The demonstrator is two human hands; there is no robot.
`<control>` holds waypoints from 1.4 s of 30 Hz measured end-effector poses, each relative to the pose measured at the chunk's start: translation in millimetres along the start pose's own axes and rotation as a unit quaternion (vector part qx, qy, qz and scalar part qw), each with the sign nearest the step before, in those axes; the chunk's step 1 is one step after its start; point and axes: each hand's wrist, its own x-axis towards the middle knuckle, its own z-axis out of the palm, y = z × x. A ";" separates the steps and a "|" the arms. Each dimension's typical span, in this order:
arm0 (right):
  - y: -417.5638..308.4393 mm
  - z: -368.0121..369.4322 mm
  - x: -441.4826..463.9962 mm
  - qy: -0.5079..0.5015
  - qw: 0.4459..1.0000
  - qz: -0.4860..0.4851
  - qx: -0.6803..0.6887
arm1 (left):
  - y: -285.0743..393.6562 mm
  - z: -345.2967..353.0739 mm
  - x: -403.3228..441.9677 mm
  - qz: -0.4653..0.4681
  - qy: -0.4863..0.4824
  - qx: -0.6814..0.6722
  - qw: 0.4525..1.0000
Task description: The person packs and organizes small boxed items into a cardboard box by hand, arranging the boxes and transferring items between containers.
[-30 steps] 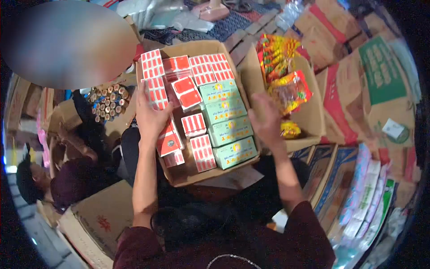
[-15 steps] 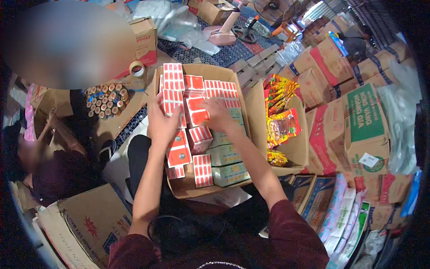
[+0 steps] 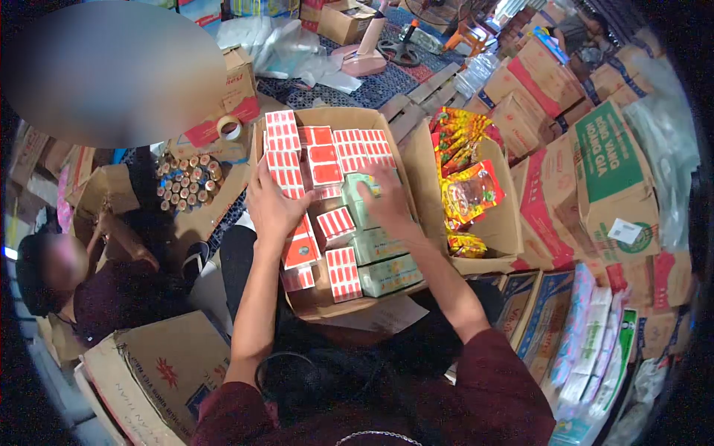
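Observation:
An open cardboard box point(image 3: 327, 306) in front of me holds red-and-white packs and green boxes point(image 3: 392, 275). My left hand point(image 3: 277, 204) rests on the packs along the left side, fingers spread over a red-and-white pack point(image 3: 283, 169) and thumb toward the middle. Over the green boxes hovers my right hand point(image 3: 385, 199), somewhat blurred, its fingers apart and nothing seen in them. Plain red packs point(image 3: 324, 164) lie at the upper middle. Lower down are a small striped pack point(image 3: 336, 222) and an upright red-and-white pack point(image 3: 343, 274).
Right of the box, another carton point(image 3: 508, 239) holds yellow-and-red packets point(image 3: 471, 193). Large cartons point(image 3: 613, 175) stand farther right. A tape roll point(image 3: 229, 128) and many small round items point(image 3: 189, 182) lie at the left, near a seated person point(image 3: 123, 297).
My right hand has moved from the plain red packs to the right, over the green boxes. A plain red pack now lies straighter at the upper middle. My left hand stays at the left packs.

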 end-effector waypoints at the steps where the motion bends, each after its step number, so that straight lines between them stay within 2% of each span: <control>1: 1.1 -23.7 -10.2 -0.018 1.000 0.021 0.006 | 5.2 0.7 -4.5 -0.008 0.009 0.038 0.999; 2: 7.0 -40.4 -25.5 -0.013 1.000 0.023 0.012 | 10.8 2.2 -7.9 -0.015 0.019 0.076 0.997; 4: 16.9 -64.2 -55.1 -0.014 0.999 -0.032 0.015 | 20.8 5.1 -9.9 -0.016 0.032 0.123 0.992; 5: 12.9 -72.7 -65.2 -0.010 0.999 -0.031 0.026 | 23.7 5.0 -11.3 -0.038 0.003 0.087 0.996; 7: 0.0 -88.6 -86.5 -0.065 0.995 -0.070 -0.003 | 27.1 0.5 -14.6 -0.081 -0.060 0.021 0.995; 8: -2.5 -93.5 -94.6 -0.088 0.992 -0.086 -0.018 | 28.5 -0.6 -19.5 -0.075 -0.063 0.037 0.995; 11: -1.5 -82.7 -87.1 -0.098 0.989 -0.107 -0.032 | 29.5 -0.2 -31.3 0.041 -0.006 -0.044 0.998; 12: -3.7 -74.9 -84.5 -0.112 0.986 -0.118 -0.042 | 30.8 -3.9 -30.8 0.044 -0.007 -0.034 0.998; 15: -15.2 -43.6 -61.9 -0.134 0.976 -0.148 -0.087 | 36.0 -17.7 -18.7 0.077 -0.069 0.018 0.995; 16: -14.8 -32.7 -64.2 -0.129 0.977 -0.146 -0.083 | 38.5 -18.6 -13.8 0.081 -0.071 0.023 0.994; 19: -1.8 4.9 -71.5 -0.169 0.973 -0.099 -0.122 | 48.2 -20.3 6.4 0.083 -0.176 0.129 0.972; 20: -3.6 4.7 -72.0 -0.167 0.974 -0.098 -0.116 | 57.0 -21.0 10.8 0.083 -0.177 0.135 0.971; 23: -6.0 1.1 -81.7 -0.235 0.958 -0.085 -0.139 | 80.7 -11.6 24.6 -0.042 -0.302 0.178 0.936; 27: 3.7 9.9 -93.4 -0.173 0.978 -0.103 -0.058 | 63.2 23.1 44.7 -0.019 -0.358 0.221 0.907; 28: 2.6 7.3 -91.6 -0.176 0.977 -0.103 -0.058 | 58.5 34.0 51.6 -0.021 -0.359 0.219 0.907; 30: 1.1 -1.4 -86.6 -0.220 0.972 -0.068 -0.052 | 52.4 57.7 57.1 -0.050 -0.417 0.259 0.870; 31: -0.3 -4.2 -85.4 -0.241 0.968 -0.050 -0.049 | 47.9 65.9 49.7 -0.053 -0.417 0.256 0.870; 32: -0.5 -3.2 -88.4 -0.243 0.967 -0.051 -0.050 | 45.3 74.0 37.8 0.000 -0.402 0.263 0.877; 34: -0.5 1.7 -97.8 -0.138 0.983 -0.088 -0.081 | 41.3 80.6 19.2 0.107 -0.366 0.276 0.882; 35: -0.1 1.9 -99.2 -0.084 0.987 -0.103 -0.096 | 36.8 77.1 13.7 0.107 -0.366 0.275 0.882; 38: 0.4 -9.2 -103.5 -0.102 0.993 -0.043 -0.034 | 20.3 58.7 -8.9 0.057 -0.177 0.145 0.972; 39: -0.8 -14.9 -106.6 -0.110 0.994 -0.013 -0.002 | 16.6 52.8 -19.6 0.055 -0.184 0.144 0.971; 42: -6.1 -29.3 -109.0 -0.140 0.990 -0.011 -0.021 | 16.0 28.8 -35.1 0.042 -0.256 0.058 0.964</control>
